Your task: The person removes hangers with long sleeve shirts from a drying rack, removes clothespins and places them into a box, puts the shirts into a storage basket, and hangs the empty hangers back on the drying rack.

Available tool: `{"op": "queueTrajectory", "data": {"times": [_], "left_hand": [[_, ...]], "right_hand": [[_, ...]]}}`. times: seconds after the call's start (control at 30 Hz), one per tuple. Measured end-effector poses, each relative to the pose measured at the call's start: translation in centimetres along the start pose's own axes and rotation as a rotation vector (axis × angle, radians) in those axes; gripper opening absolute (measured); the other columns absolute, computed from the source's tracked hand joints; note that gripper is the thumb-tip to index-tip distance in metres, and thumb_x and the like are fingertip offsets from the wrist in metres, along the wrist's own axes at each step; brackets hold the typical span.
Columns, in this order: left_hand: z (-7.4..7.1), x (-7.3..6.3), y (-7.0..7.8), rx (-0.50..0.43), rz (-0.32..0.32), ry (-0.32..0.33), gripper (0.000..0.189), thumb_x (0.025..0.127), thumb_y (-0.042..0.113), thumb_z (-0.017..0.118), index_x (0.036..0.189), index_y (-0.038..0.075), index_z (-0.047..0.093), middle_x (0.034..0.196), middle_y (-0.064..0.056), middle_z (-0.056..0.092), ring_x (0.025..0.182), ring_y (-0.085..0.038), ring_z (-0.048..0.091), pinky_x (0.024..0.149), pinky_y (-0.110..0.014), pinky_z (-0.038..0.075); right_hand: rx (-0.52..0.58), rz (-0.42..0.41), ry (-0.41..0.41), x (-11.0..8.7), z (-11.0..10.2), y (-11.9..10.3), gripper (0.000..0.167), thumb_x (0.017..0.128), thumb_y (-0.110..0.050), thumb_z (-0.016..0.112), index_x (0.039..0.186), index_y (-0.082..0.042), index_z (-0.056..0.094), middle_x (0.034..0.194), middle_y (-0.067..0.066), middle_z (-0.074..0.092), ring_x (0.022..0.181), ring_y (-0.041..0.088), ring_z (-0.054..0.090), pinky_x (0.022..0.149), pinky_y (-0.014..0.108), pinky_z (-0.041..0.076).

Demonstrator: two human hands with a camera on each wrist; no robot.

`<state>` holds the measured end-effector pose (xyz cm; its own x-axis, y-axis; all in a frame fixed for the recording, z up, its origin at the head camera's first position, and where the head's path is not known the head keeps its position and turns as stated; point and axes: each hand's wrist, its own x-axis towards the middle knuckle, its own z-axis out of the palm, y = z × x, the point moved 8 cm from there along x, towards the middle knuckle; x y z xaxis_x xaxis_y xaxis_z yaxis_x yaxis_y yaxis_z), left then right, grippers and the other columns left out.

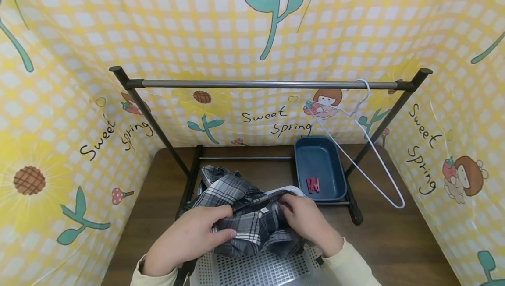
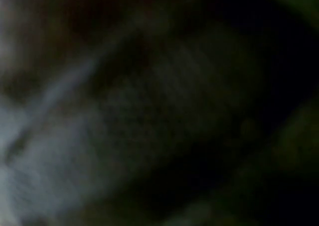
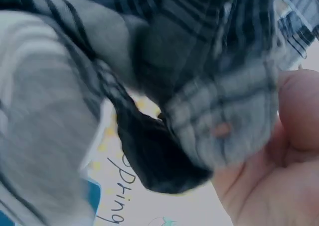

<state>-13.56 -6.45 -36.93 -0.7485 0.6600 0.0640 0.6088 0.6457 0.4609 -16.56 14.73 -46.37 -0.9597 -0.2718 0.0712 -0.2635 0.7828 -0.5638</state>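
Note:
A black, grey and white plaid shirt (image 1: 240,218) lies bunched over a light grey perforated basket (image 1: 268,268) in the head view. My left hand (image 1: 193,235) grips the shirt's left side, with the thumb on top of the cloth. On the other side, my right hand (image 1: 309,220) pinches an upper edge close to a small white label (image 1: 264,210). The right wrist view shows a plaid flap (image 3: 224,121) with a buttonhole-like mark beside the thumb. Dark and blurred, the left wrist view leaves the left fingers hidden.
Behind the shirt stands a dark clothes rack (image 1: 252,84). A white hanger (image 1: 380,163) hangs at the right end of its bar. Below, a blue tray (image 1: 321,159) holds red clips (image 1: 313,185). Yellow checked cloth walls (image 1: 177,23) enclose the brown table (image 1: 398,242).

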Motion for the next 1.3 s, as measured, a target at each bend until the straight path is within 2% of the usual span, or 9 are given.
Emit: {"op": "queueTrajectory", "data": {"times": [0.13,0.2,0.33,0.43,0.53,0.7,0.87,1.13,1.3], "left_hand": [[0.1,0.1,0.1,-0.009,-0.003,-0.014,0.028,0.091,0.035,0.075,0.083,0.029,0.048,0.068,0.018,0.045,0.061,-0.005,0.046,0.058,-0.027,0.041],[0.0,0.2,0.1,-0.011,-0.003,-0.019,0.029,0.091,0.034,0.075,0.082,0.029,0.048,0.067,0.018,0.044,0.060,-0.005,0.046,0.058,-0.026,0.041],[0.0,0.2,0.2,-0.008,0.001,-0.027,0.029,0.091,0.034,0.075,0.082,0.029,0.048,0.068,0.018,0.044,0.061,-0.006,0.046,0.059,-0.027,0.041],[0.0,0.2,0.3,-0.008,0.001,-0.040,0.028,0.091,0.034,0.075,0.083,0.029,0.048,0.068,0.018,0.043,0.062,-0.006,0.046,0.059,-0.027,0.041],[0.0,0.2,0.3,-0.017,0.002,-0.053,0.029,0.091,0.033,0.075,0.083,0.029,0.048,0.067,0.018,0.039,0.062,-0.006,0.045,0.059,-0.027,0.040],[-0.3,0.1,0.3,-0.029,0.011,-0.050,0.029,0.091,0.033,0.075,0.083,0.027,0.048,0.067,0.017,0.037,0.062,-0.006,0.044,0.059,-0.027,0.039],[-0.5,-0.1,-0.7,-0.026,-0.026,-0.035,0.027,0.092,0.031,0.075,0.085,0.026,0.049,0.068,0.015,0.040,0.061,-0.005,0.044,0.058,-0.028,0.039],[-0.5,-0.3,-1.9,-0.007,-0.057,-0.010,0.027,0.092,0.027,0.075,0.085,0.025,0.049,0.070,0.015,0.044,0.064,-0.006,0.045,0.060,-0.028,0.039],[-0.8,-0.4,-2.1,0.014,-0.049,0.020,0.030,0.092,0.028,0.075,0.081,0.025,0.047,0.070,0.015,0.041,0.066,-0.007,0.044,0.061,-0.028,0.039]], "right_hand": [[0.107,-0.039,-0.144,-0.5,-0.1,-0.1,0.018,0.098,-0.005,0.061,0.113,-0.007,0.071,0.089,-0.003,0.062,0.068,0.010,0.053,0.062,0.031,0.047],[0.132,-0.070,-0.147,-0.6,-0.6,-0.3,0.022,0.098,-0.002,0.059,0.115,-0.008,0.072,0.088,-0.003,0.063,0.066,0.009,0.053,0.061,0.029,0.046],[0.011,-0.150,0.040,-0.8,-2.4,-0.5,0.026,0.094,0.004,0.060,0.106,-0.013,0.075,0.088,-0.001,0.062,0.073,0.013,0.056,0.063,0.032,0.049],[-0.066,-0.202,0.107,-0.7,-2.8,-0.3,0.033,0.088,0.011,0.058,0.097,-0.015,0.075,0.107,0.009,0.062,0.095,0.026,0.060,0.078,0.043,0.053],[-0.017,-0.248,-0.008,-0.5,-1.7,0.2,0.039,0.084,0.017,0.051,0.093,-0.014,0.073,0.117,0.014,0.061,0.105,0.032,0.059,0.088,0.052,0.050],[0.132,-0.227,-0.254,-0.7,0.3,0.8,0.046,0.085,0.016,0.046,0.110,-0.012,0.074,0.112,-0.001,0.068,0.105,0.016,0.062,0.092,0.042,0.051],[0.185,-0.213,-0.331,-1.0,0.6,0.4,0.053,0.087,0.013,0.044,0.128,-0.012,0.066,0.124,-0.001,0.066,0.115,0.014,0.058,0.098,0.042,0.048],[0.115,-0.203,-0.264,-1.0,-0.5,0.1,0.038,0.086,0.007,0.056,0.113,-0.012,0.072,0.104,-0.005,0.070,0.072,0.006,0.055,0.066,0.029,0.050],[0.130,-0.256,-0.155,-1.1,-2.0,-0.6,0.018,0.087,-0.002,0.067,0.090,-0.020,0.069,0.087,-0.014,0.059,0.072,0.006,0.051,0.064,0.027,0.046]]}}
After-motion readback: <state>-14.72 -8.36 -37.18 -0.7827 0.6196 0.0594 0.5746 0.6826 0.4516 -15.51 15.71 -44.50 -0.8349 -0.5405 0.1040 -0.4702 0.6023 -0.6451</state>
